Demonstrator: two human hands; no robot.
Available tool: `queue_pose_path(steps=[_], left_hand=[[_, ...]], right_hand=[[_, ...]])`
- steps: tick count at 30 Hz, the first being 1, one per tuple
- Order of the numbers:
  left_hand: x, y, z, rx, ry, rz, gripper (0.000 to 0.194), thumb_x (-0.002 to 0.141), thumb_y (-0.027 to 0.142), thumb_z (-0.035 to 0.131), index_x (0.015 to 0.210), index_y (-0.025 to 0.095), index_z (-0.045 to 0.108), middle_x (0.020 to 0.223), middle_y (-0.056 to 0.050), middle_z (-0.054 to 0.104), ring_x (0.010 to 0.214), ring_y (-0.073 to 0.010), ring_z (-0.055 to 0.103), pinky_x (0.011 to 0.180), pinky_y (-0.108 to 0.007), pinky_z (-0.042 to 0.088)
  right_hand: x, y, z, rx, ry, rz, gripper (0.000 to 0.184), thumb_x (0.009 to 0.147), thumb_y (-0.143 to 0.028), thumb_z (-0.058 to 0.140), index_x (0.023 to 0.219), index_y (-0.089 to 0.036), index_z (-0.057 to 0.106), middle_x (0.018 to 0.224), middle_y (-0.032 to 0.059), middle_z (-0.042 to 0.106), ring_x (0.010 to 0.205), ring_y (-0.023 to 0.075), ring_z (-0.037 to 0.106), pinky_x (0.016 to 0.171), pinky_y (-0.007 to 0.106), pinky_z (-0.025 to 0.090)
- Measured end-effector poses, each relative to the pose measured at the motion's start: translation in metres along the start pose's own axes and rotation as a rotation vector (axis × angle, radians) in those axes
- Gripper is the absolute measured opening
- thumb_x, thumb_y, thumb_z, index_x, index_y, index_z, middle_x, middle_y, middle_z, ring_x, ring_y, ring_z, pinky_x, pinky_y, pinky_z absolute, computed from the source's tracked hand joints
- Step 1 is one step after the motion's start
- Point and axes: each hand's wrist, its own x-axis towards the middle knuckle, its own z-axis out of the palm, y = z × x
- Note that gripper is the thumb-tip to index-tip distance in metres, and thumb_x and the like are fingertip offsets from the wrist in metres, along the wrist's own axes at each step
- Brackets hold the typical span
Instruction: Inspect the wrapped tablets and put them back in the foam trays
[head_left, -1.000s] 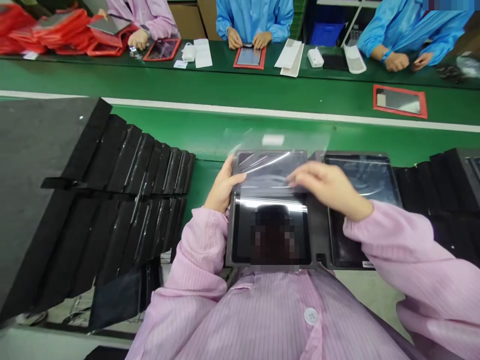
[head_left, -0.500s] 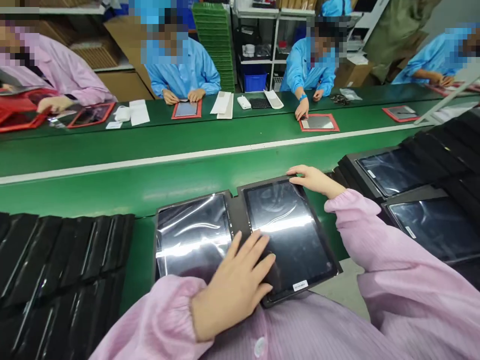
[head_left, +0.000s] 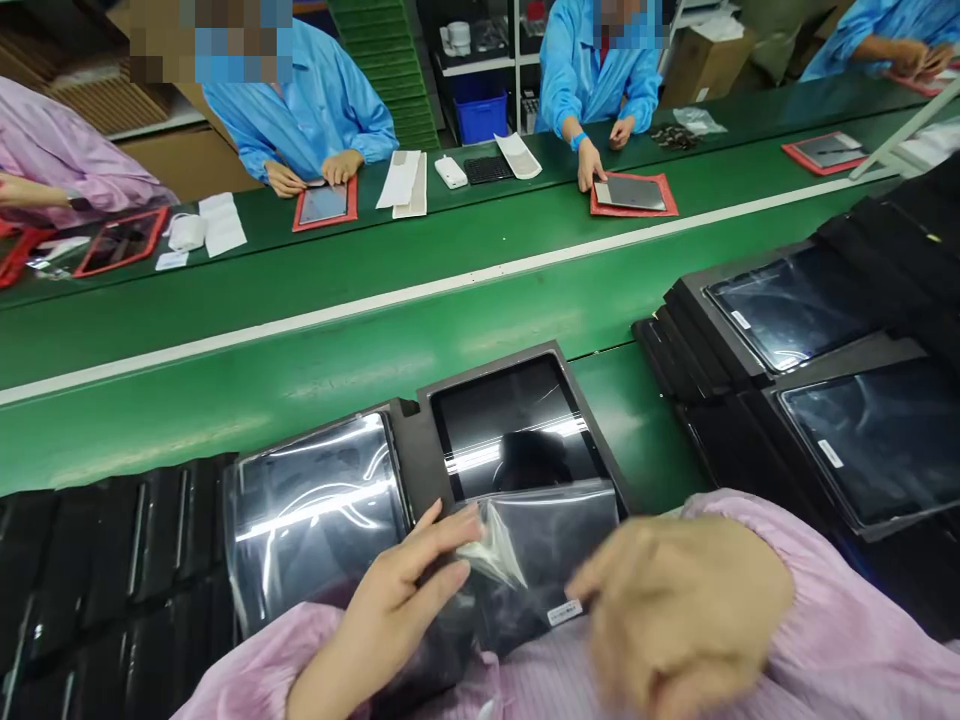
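Two tablet screens lie side by side in a dark foam tray [head_left: 415, 450] in front of me. The right tablet [head_left: 517, 410] has its upper part bare, and a clear plastic film [head_left: 551, 530] with a small white label covers its lower part. My left hand [head_left: 397, 600] grips a bunched edge of that film between thumb and fingers. Beside the label, my right hand [head_left: 675, 600] is smeared by motion, and its grip cannot be made out. The left tablet [head_left: 315, 520] lies under wrinkled film.
Stacked black trays [head_left: 97, 570] stand at left. More trays at right bear film-covered tablets [head_left: 795, 305]. Beyond a white strip [head_left: 375, 309] on the green bench, co-workers in blue handle tablets in red frames [head_left: 637, 194]. A blue bin [head_left: 482, 119] stands behind.
The film has come off the upper part of the right tablet and is folded towards me. My right hand has moved from the tray's far corner down to the near side. The view has shifted.
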Motion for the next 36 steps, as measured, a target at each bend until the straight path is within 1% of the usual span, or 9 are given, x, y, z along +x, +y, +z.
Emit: queue_pose_path(steps=[4, 6, 10, 14, 17, 27, 32, 34, 36], left_hand=[[-0.004, 0.002, -0.021, -0.084, -0.179, -0.064, 0.015, 0.077, 0.039, 0.059, 0.070, 0.031, 0.070, 0.079, 0.000, 0.075, 0.104, -0.0296, 0.065, 0.109, -0.055, 0.030], [0.000, 0.000, -0.026, -0.166, -0.032, -0.142, 0.027, 0.077, 0.042, 0.059, 0.101, 0.034, 0.067, 0.098, -0.003, 0.074, 0.103, -0.0304, 0.065, 0.098, -0.052, 0.045], [0.027, -0.003, -0.026, 0.008, 0.185, 0.026, 0.080, 0.082, 0.037, 0.052, 0.147, 0.036, 0.006, 0.126, -0.004, 0.062, 0.119, -0.0265, 0.055, 0.102, -0.051, 0.041], [0.056, -0.001, -0.029, 0.410, 0.104, 0.224, 0.055, 0.079, 0.024, 0.044, 0.133, 0.036, 0.045, 0.125, 0.002, 0.063, 0.122, -0.0268, 0.052, 0.111, -0.056, 0.025], [0.062, -0.001, -0.034, 0.513, 0.055, 0.270, 0.055, 0.073, 0.016, 0.039, 0.121, 0.033, 0.057, 0.127, 0.005, 0.060, 0.119, -0.0256, 0.055, 0.112, -0.057, 0.022], [0.064, 0.008, -0.041, 0.373, 0.020, 0.210, 0.055, 0.069, 0.015, 0.041, 0.117, 0.034, 0.061, 0.123, 0.009, 0.063, 0.126, -0.0245, 0.048, 0.115, -0.050, 0.021], [0.016, 0.015, -0.022, 0.561, -0.353, 0.341, 0.043, 0.070, 0.013, 0.043, 0.083, 0.039, 0.074, 0.133, 0.009, 0.053, 0.134, -0.0320, 0.036, 0.111, -0.062, 0.010], [-0.016, 0.011, -0.022, 0.604, -0.518, 0.347, 0.047, 0.072, 0.012, 0.045, 0.095, 0.043, 0.071, 0.134, 0.010, 0.052, 0.132, -0.0287, 0.039, 0.113, -0.057, 0.011], [-0.042, -0.004, -0.033, 0.637, -0.368, 0.310, 0.044, 0.077, 0.018, 0.047, 0.108, 0.043, 0.066, 0.136, 0.005, 0.051, 0.131, -0.0296, 0.041, 0.112, -0.057, 0.014]], right_hand=[[-0.031, 0.002, 0.002, 0.002, 0.232, 0.150, 0.030, 0.099, -0.021, 0.031, 0.097, -0.019, 0.061, 0.088, 0.0018, 0.074, 0.092, 0.0086, 0.068, 0.093, 0.021, 0.049], [-0.045, 0.012, 0.010, -0.194, 0.222, 0.230, 0.028, 0.095, -0.009, 0.035, 0.105, -0.017, 0.060, 0.096, 0.0039, 0.074, 0.106, 0.0147, 0.063, 0.104, 0.038, 0.042], [-0.061, 0.021, 0.026, -0.187, 0.102, 0.095, 0.037, 0.089, 0.001, 0.034, 0.116, -0.014, 0.055, 0.111, 0.0044, 0.070, 0.122, 0.0115, 0.050, 0.114, 0.043, 0.026], [-0.053, 0.027, 0.023, -0.256, 0.017, 0.155, 0.044, 0.090, 0.000, 0.032, 0.120, -0.022, 0.057, 0.135, 0.0067, 0.052, 0.136, 0.0104, 0.031, 0.111, 0.041, 0.029], [-0.034, 0.045, 0.016, -0.403, 0.101, 0.258, 0.019, 0.091, -0.025, 0.052, 0.086, -0.026, 0.071, 0.141, 0.0031, 0.046, 0.139, 0.0242, 0.023, 0.111, 0.055, 0.018], [0.020, 0.085, 0.000, -0.034, 0.574, 0.791, 0.039, 0.090, -0.041, 0.047, 0.063, -0.018, 0.062, 0.088, 0.0032, 0.066, 0.093, 0.0185, 0.059, 0.090, 0.038, 0.043], [-0.002, 0.048, -0.013, 0.301, 0.506, 0.954, 0.061, 0.092, -0.061, 0.025, 0.078, -0.015, 0.063, 0.065, 0.0034, 0.065, 0.047, 0.0122, 0.056, 0.051, 0.026, 0.046], [-0.002, 0.034, -0.009, 0.073, 0.358, 1.115, 0.053, 0.090, -0.060, 0.035, 0.083, -0.015, 0.063, 0.062, 0.0030, 0.065, 0.045, 0.0129, 0.056, 0.049, 0.026, 0.044], [0.006, 0.022, 0.000, -0.278, 0.148, 1.225, 0.044, 0.085, -0.057, 0.049, 0.087, -0.015, 0.063, 0.068, 0.0062, 0.068, 0.056, 0.0181, 0.063, 0.054, 0.028, 0.046]])
